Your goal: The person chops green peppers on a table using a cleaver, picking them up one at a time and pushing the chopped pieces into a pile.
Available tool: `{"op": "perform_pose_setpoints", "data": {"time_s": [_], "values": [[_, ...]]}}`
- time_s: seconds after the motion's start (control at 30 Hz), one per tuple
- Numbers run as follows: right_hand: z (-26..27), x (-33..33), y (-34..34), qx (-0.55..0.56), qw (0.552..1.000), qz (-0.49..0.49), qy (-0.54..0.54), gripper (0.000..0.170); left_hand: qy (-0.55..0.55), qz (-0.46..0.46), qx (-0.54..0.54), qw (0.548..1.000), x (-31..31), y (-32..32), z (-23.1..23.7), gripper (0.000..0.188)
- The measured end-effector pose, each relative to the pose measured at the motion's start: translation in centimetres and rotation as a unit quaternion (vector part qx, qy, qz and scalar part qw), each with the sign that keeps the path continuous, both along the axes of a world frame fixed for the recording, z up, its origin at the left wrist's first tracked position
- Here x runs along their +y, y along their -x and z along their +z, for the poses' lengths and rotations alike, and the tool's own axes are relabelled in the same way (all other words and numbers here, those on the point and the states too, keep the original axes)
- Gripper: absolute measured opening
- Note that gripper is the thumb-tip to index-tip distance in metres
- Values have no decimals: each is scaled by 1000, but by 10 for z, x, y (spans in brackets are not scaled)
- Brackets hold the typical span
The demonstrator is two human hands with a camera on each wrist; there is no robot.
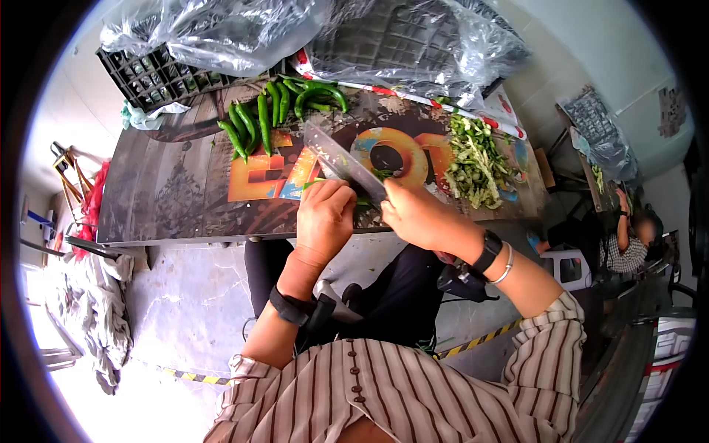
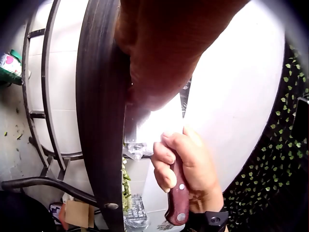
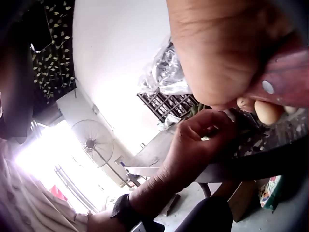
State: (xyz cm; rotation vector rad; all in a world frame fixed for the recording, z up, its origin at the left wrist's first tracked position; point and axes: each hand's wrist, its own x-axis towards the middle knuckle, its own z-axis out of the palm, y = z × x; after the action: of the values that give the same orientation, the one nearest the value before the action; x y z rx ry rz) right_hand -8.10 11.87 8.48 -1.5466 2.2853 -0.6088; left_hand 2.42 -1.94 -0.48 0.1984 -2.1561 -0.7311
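In the head view my right hand point(image 1: 419, 214) grips a knife whose broad blade point(image 1: 340, 159) points up and to the left over the table. The left wrist view shows that hand point(image 2: 200, 166) curled round the dark red handle point(image 2: 178, 193). Beside the blade my left hand point(image 1: 325, 218) has its fingers curled down at the table's near edge, holding a green pepper point(image 1: 313, 183), mostly hidden beneath them. Whole green peppers point(image 1: 264, 122) lie beyond the hands. Chopped green pieces point(image 1: 476, 162) are heaped to the right.
Black crates point(image 1: 159, 77) under clear plastic point(image 1: 214, 37) stand along the table's point(image 1: 155, 192) far side. A red and white strip point(image 1: 413, 97) runs before them. At the right another person point(image 1: 628, 247) sits by a second table. Cloth point(image 1: 92, 310) hangs at the left.
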Motion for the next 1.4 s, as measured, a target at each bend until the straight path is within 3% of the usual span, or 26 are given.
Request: {"op": "perform_pose_setpoints", "data": {"time_s": [0.1, 0.17, 0.37, 0.57, 0.7, 0.73, 0.9, 1.03, 1.23, 1.4], "values": [[-1, -11, 2, 45, 996, 65, 28, 15, 1, -1, -26, 1000, 0, -1, 0, 10], [10, -16, 5, 28, 998, 46, -37, 15, 6, -8, -30, 1000, 0, -2, 1, 10], [16, -8, 2, 20, 995, 31, -88, 21, -14, -8, -23, 1000, -1, -3, 2, 11], [2, -7, -1, -10, 1000, 12, -10, 19, -17, -1, -1, 1000, -2, 1, -1, 10], [8, -10, 5, 38, 997, 63, -14, 20, -22, -6, 1, 1000, -2, 1, 1, 10], [11, -10, 6, 28, 997, 49, -53, 20, -25, -10, 4, 1000, -1, 0, -1, 10], [4, -15, -1, 9, 999, 31, -41, 20, -41, -21, 7, 999, -1, -1, -3, 9], [-15, -41, 6, 59, 996, 38, 50, 20, -23, -33, -9, 999, -6, -2, -2, 12], [-10, -35, 5, 46, 999, 8, 18, 20, -50, 11, 21, 998, -3, -4, -2, 12], [-6, -28, 14, 25, 999, -28, 38, 21, -37, -21, 32, 999, -6, -4, -10, 11]]}}
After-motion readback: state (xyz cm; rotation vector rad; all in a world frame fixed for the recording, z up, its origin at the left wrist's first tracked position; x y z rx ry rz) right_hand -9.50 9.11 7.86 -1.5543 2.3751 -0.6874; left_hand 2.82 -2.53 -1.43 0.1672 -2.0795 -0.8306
